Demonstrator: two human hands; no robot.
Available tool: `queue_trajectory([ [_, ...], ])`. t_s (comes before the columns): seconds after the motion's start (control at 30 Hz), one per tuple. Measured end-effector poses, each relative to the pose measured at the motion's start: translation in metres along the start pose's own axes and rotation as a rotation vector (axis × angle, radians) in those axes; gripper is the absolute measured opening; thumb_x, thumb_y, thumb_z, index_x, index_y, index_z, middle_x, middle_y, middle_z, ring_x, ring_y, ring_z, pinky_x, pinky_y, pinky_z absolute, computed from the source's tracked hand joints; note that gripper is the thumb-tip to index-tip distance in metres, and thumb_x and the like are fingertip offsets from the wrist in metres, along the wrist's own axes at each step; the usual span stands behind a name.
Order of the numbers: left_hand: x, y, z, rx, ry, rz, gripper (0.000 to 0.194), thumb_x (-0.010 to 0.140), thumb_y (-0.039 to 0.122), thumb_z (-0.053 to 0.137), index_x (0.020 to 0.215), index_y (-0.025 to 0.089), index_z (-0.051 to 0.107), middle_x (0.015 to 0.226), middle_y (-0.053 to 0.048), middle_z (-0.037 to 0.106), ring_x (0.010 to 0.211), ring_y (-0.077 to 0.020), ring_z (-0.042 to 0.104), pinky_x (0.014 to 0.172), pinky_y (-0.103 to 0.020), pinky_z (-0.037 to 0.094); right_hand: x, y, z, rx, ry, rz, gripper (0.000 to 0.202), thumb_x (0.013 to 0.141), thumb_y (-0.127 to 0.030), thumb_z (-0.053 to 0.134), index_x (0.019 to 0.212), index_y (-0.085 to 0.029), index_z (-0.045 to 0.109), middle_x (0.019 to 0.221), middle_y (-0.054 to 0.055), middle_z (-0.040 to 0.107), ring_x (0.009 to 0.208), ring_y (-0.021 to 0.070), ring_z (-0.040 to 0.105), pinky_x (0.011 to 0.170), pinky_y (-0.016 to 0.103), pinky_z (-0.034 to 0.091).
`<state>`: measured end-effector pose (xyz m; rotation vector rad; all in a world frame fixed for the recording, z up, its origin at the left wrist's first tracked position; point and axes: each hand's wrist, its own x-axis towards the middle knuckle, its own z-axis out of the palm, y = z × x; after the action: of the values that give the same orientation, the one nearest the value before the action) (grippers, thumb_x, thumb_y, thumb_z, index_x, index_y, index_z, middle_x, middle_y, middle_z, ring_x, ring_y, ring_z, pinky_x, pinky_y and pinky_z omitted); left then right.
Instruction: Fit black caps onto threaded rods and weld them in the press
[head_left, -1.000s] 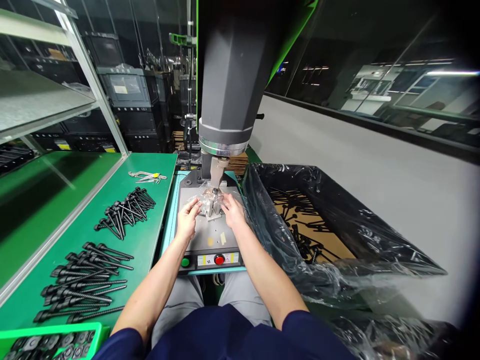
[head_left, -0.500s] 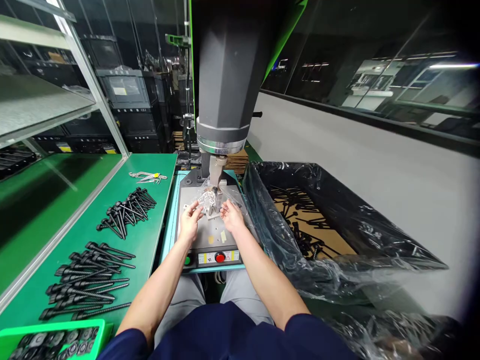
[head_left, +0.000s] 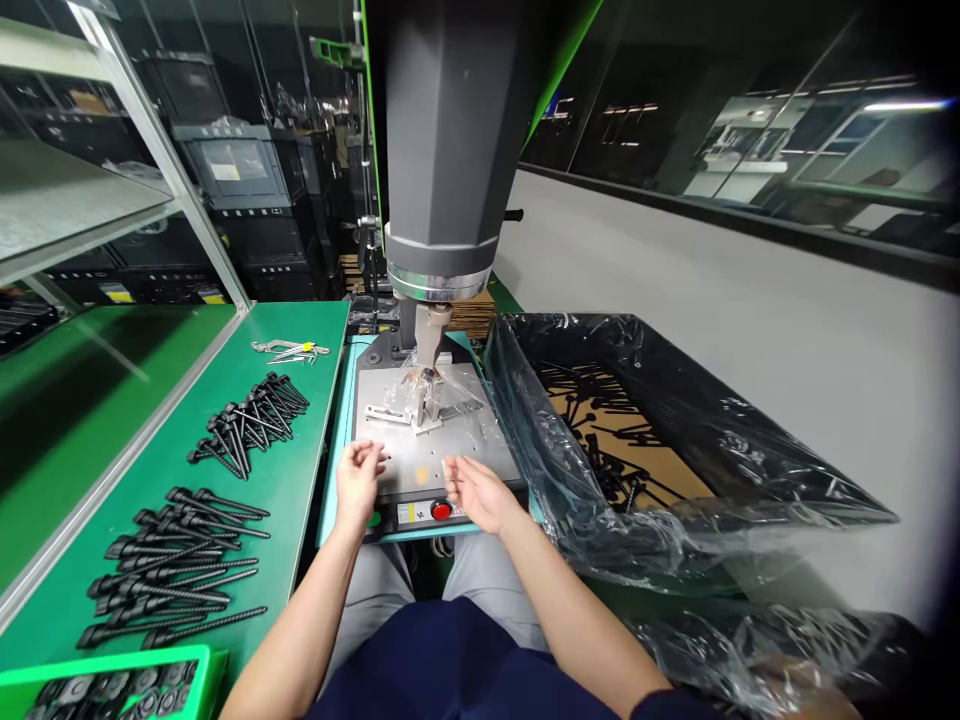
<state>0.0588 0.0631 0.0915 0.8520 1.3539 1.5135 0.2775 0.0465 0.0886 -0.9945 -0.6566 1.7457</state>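
My left hand point(head_left: 358, 487) hovers over the front left of the machine's grey metal plate point(head_left: 401, 465). Its fingers are loosely curled and apart; a small dark spot shows by the fingertips, too small to name. My right hand point(head_left: 480, 492) is over the front right of the plate, near the red button point(head_left: 441, 511), fingers loosely bent and empty. Beyond both hands stands a metal fixture point(head_left: 426, 412), with a dark piece at its top and clear plastic film around it. The machine's tapered horn point(head_left: 432, 335) points down right above the fixture.
Black threaded bolts point(head_left: 176, 560) lie in piles on the green table point(head_left: 289, 500) to the left. A green bin point(head_left: 202, 680) of black parts stands in front of them, with hand tools point(head_left: 291, 350) farther back. To the right, a plastic-lined box point(head_left: 517, 430) holds more bolts.
Both hands have drawn back from the fixture toward my body and moved slightly apart. The fixture and its plastic film are now uncovered by my fingers.
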Motion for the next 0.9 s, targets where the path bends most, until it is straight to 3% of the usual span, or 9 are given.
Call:
queue_trajectory([
  [0.07, -0.015, -0.019, -0.027, 0.214, 0.131, 0.092, 0.04, 0.078, 0.044, 0.069, 0.106, 0.017, 0.06, 0.104, -0.011, 0.068, 0.096, -0.0223, 0.067, 0.084, -0.038, 0.055, -0.018, 0.012, -0.033, -0.293, 0.218, -0.214, 0.044, 0.069, -0.054, 0.08, 0.09, -0.019, 0.065, 0.077, 0.002, 0.063, 0.063, 0.015, 0.057, 0.057, 0.027, 0.048],
  [0.13, -0.031, -0.04, -0.052, 0.433, 0.205, 0.148, 0.046, 0.08, 0.044, 0.066, 0.117, 0.018, 0.059, 0.121, -0.013, 0.063, 0.112, -0.025, 0.062, 0.096, -0.042, 0.051, -0.029, 0.021, -0.068, -0.614, 0.523, -0.41, 0.049, 0.069, -0.06, 0.075, 0.094, -0.018, 0.066, 0.085, 0.007, 0.064, 0.073, 0.0207, 0.06, 0.067, 0.034, 0.051],
  [0.2, -0.043, -0.058, -0.07, 0.597, 0.168, 0.12, 0.059, 0.079, 0.046, 0.067, 0.13, 0.02, 0.053, 0.134, -0.014, 0.056, 0.123, -0.0278, 0.056, 0.103, -0.044, 0.047, -0.035, 0.029, -0.101, -0.888, 0.742, -0.53, 0.055, 0.072, -0.063, 0.068, 0.104, -0.017, 0.065, 0.104, 0.014, 0.063, 0.091, 0.0276, 0.061, 0.081, 0.043, 0.052],
  [0.23, -0.047, -0.066, -0.076, 0.652, 0.122, 0.092, 0.066, 0.077, 0.048, 0.069, 0.133, 0.02, 0.052, 0.136, -0.014, 0.054, 0.125, -0.0293, 0.054, 0.104, -0.044, 0.045, -0.036, 0.034, -0.114, -0.998, 0.793, -0.558, 0.06, 0.073, -0.064, 0.065, 0.11, -0.017, 0.064, 0.112, 0.017, 0.061, 0.1, 0.0309, 0.059, 0.087, 0.047, 0.05],
  [0.37, -0.051, -0.085, -0.087, 0.732, 0.021, 0.043, 0.072, 0.075, 0.054, 0.069, 0.136, 0.02, 0.051, 0.132, -0.014, 0.056, 0.121, -0.0316, 0.056, 0.103, -0.046, 0.046, -0.029, 0.056, -0.146, -1.188, 0.747, -0.533, 0.077, 0.077, -0.066, 0.058, 0.132, -0.013, 0.052, 0.125, 0.021, 0.056, 0.115, 0.0361, 0.055, 0.098, 0.053, 0.045],
  [0.6, -0.042, -0.091, -0.089, 0.743, 0.039, 0.059, 0.07, 0.074, 0.059, 0.066, 0.131, 0.02, 0.055, 0.13, -0.013, 0.058, 0.114, -0.0312, 0.061, 0.096, -0.045, 0.051, -0.018, 0.077, -0.159, -1.245, 0.763, -0.573, 0.078, 0.085, -0.068, 0.05, 0.14, -0.013, 0.045, 0.127, 0.023, 0.056, 0.119, 0.0386, 0.053, 0.1, 0.055, 0.044],
  [0.73, -0.045, -0.077, -0.087, 0.844, 0.041, 0.049, 0.07, 0.074, 0.052, 0.066, 0.133, 0.016, 0.053, 0.128, -0.016, 0.059, 0.117, -0.0337, 0.059, 0.099, -0.048, 0.048, -0.02, 0.082, -0.162, -1.224, 0.742, -0.566, 0.082, 0.085, -0.069, 0.049, 0.145, -0.013, 0.042, 0.135, 0.023, 0.053, 0.127, 0.0387, 0.049, 0.104, 0.055, 0.041],
  [0.9, -0.055, -0.046, -0.069, 0.742, 0.074, 0.276, 0.06, 0.083, 0.045, 0.059, 0.136, 0.018, 0.051, 0.135, -0.015, 0.054, 0.123, -0.0307, 0.056, 0.102, -0.047, 0.048, -0.023, 0.086, -0.166, -1.099, 0.708, -0.518, 0.083, 0.084, -0.068, 0.05, 0.145, -0.014, 0.041, 0.141, 0.023, 0.049, 0.128, 0.0365, 0.05, 0.103, 0.052, 0.044],
])
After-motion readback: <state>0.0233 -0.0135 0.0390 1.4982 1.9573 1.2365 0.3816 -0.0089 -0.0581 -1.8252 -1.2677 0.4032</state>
